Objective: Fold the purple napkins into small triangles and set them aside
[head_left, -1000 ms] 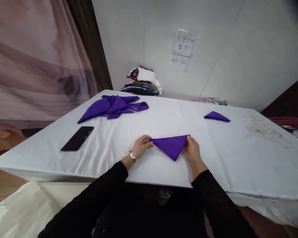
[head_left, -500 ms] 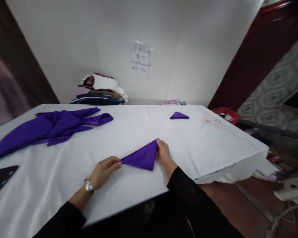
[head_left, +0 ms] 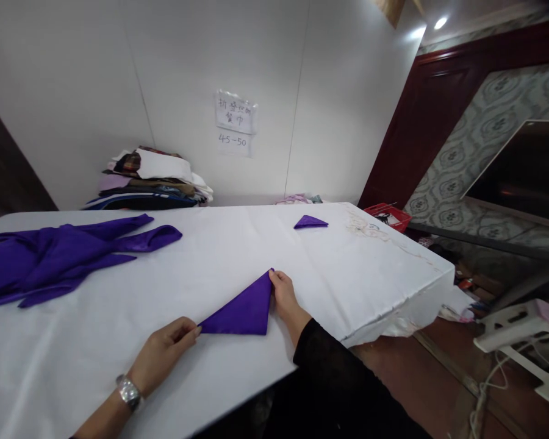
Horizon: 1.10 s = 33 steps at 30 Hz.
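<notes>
A purple cloth napkin [head_left: 244, 308], folded into a triangle, is stretched between both hands just at the surface of the white-covered table [head_left: 187, 372]. Its left corner is pinched by my left hand [head_left: 165, 347], which wears a silver watch at the wrist. At the top right corner, my right hand [head_left: 283, 292] grips the edge between thumb and fingers. Farther back stands a small folded purple napkin [head_left: 310, 222]. On the left side lies a loose heap of purple napkins [head_left: 68, 256].
Stacked folded clothes [head_left: 155, 177] sit behind the table by the wall, below a paper sign [head_left: 236, 113]. A red basket [head_left: 388, 217] is beyond the right far corner. A white stool [head_left: 521, 329] stands on the floor at right.
The view has turned to the right, so everything appears farther left. The held napkin's lower edge now lies more level, and both hands keep hold of its corners.
</notes>
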Each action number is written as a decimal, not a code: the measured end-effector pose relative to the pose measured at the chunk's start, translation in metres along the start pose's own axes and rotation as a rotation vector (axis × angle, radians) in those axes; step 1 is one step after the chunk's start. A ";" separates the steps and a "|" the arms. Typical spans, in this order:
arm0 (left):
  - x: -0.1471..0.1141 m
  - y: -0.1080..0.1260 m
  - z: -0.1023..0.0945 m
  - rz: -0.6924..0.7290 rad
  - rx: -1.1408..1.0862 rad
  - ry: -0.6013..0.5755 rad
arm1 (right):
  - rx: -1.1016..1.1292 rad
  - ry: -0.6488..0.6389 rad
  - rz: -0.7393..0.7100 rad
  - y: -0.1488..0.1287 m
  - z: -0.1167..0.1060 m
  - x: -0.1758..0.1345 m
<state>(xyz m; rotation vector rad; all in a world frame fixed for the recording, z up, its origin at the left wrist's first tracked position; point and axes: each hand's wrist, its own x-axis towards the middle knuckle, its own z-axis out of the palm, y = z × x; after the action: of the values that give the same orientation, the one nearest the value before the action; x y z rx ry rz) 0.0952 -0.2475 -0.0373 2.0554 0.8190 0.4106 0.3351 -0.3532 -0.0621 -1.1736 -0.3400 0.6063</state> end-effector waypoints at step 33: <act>0.062 0.038 0.064 -0.015 -0.159 -0.323 | -0.188 -0.117 -0.089 -0.002 -0.002 -0.002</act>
<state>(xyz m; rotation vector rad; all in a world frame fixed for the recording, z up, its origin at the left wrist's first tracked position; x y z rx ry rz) 0.1912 -0.2600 -0.0437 1.9011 0.5868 0.1242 0.3351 -0.3563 -0.0609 -1.2976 -0.5558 0.5755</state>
